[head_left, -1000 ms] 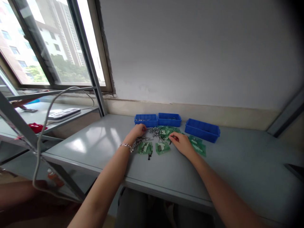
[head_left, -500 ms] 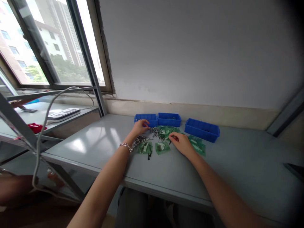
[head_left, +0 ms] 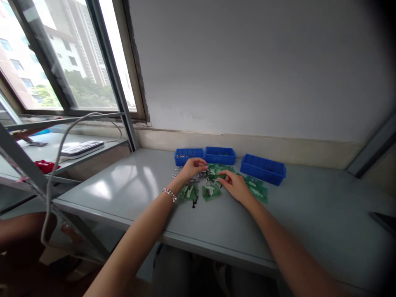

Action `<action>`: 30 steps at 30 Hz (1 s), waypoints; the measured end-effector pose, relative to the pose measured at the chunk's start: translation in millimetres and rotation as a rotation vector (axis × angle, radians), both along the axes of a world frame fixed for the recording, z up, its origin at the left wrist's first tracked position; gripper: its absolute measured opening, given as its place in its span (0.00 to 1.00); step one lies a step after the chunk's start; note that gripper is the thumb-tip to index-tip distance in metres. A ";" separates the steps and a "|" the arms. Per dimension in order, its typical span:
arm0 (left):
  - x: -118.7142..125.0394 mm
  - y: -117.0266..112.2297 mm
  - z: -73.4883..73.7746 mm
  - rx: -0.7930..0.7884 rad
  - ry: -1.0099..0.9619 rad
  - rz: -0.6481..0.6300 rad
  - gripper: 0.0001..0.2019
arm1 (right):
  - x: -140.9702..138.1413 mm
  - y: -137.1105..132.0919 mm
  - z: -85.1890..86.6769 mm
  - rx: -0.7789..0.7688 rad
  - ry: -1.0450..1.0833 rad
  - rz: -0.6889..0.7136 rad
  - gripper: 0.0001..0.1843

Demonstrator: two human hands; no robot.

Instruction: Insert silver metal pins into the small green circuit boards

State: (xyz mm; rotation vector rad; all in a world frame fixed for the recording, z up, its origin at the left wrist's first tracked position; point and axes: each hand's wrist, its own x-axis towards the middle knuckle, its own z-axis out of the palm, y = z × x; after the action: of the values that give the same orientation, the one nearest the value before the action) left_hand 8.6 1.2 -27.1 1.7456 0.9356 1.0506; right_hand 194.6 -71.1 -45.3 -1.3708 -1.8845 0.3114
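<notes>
My left hand [head_left: 193,168] is over the heap of silver screws [head_left: 202,175], thumb and fingertips pinched together near the green plastic bags [head_left: 216,168]. Anything between those fingertips is too small to make out. Just to the right, my right hand [head_left: 235,185] has its fingers curled in a pinch beside the bags; what it grips cannot be made out. A small dark piece shows below its fingertips. Two small green bags with parts inside, a left one [head_left: 189,192] and a right one [head_left: 211,192], lie in front. Black screws [head_left: 194,202] lie close to them.
Along the wall stand three blue bins: left [head_left: 189,161], middle [head_left: 220,161] and right [head_left: 262,172], with small parts inside. More green bags [head_left: 258,190] lie under the right bin. A power strip [head_left: 82,149] and cable are on the neighbouring shelf. Another person's arm shows at lower left.
My left hand has moved right, from the left side of the screw heap toward my right hand. My right hand has barely shifted, its fingers slightly raised. The other person's arm has moved.
</notes>
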 end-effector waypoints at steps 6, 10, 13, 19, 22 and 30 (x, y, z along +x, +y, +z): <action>17.1 -19.5 3.1 -0.099 -0.089 -0.087 0.13 | -1.0 -1.1 1.4 0.013 -0.029 0.020 0.10; 17.4 -23.2 6.6 -0.089 -0.126 -0.076 0.13 | -1.8 -2.1 2.7 0.012 -0.026 0.014 0.09; 17.4 -24.6 8.1 -0.069 -0.142 -0.076 0.14 | -2.1 -3.1 3.7 0.011 -0.046 0.022 0.09; 18.5 -24.1 6.5 -0.072 -0.150 -0.085 0.15 | -2.7 -3.8 4.6 0.024 -0.052 0.028 0.10; 18.3 -22.9 5.7 -0.053 -0.152 -0.083 0.14 | -3.1 -3.2 4.4 0.033 -0.047 0.029 0.10; 19.6 -19.7 0.9 -0.059 -0.162 -0.107 0.15 | -0.8 0.1 1.8 0.040 -0.019 0.025 0.10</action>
State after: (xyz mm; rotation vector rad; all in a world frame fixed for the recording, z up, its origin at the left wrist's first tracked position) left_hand 28.1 -18.5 -26.2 1.6175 0.7569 1.0671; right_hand 193.8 -70.9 -43.5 -1.3288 -1.9149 0.2731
